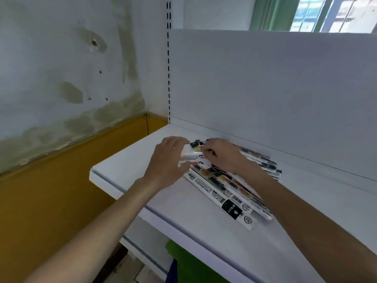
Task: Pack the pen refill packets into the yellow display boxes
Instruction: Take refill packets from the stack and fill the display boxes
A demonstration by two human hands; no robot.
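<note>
- Shelf (204, 231): white, carries everything; no yellow display box is in view.
- Pen refill packets (224, 193): a fanned pile lying flat, with long axes running from under the fingers toward the person and rightward.
- Left hand (167, 160): fingers curled round the white end of a bundle (191, 155) at the pile's far end.
- Right hand (221, 155): fingers pinch the same bundle from the opposite side; both hands are equally near it.
</note>
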